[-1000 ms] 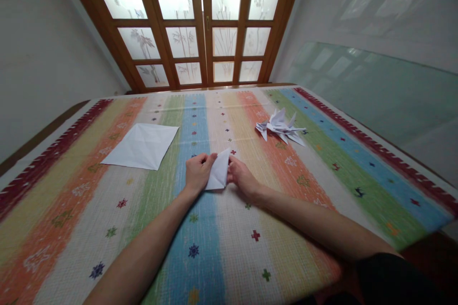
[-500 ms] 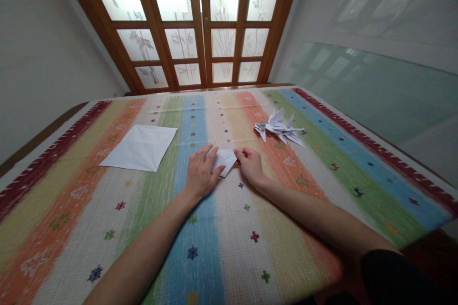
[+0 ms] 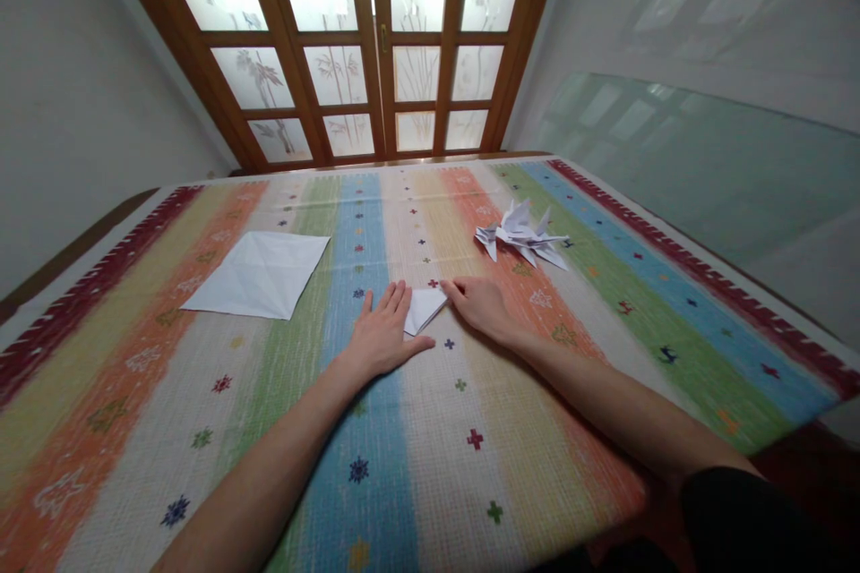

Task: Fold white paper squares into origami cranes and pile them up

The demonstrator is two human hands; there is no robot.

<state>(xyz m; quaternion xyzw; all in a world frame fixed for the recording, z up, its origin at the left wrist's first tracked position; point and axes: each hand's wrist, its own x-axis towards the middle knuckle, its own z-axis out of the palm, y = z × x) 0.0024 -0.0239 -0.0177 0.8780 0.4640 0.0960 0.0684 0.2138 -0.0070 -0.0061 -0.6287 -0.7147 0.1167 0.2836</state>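
A small folded piece of white paper (image 3: 422, 310) lies on the striped tablecloth in front of me, partly covered on its left. My left hand (image 3: 384, 329) rests flat over that side, fingers stretched out and thumb spread below the paper. At the paper's right corner, my right hand (image 3: 476, 304) is closed, thumb and forefinger pinching the tip. Its other fingers are curled under and mostly hidden.
Left of my hands lies a creased white sheet of paper (image 3: 259, 276). Several folded paper cranes (image 3: 520, 235) sit in a cluster at the back right. The striped tablecloth (image 3: 322, 466) covers the table, with wooden glazed doors (image 3: 376, 45) beyond it.
My left hand has flattened, its thumb moving off the paper to below it. The folded paper now looks narrower, its right side coming to a point at my right fingertips.
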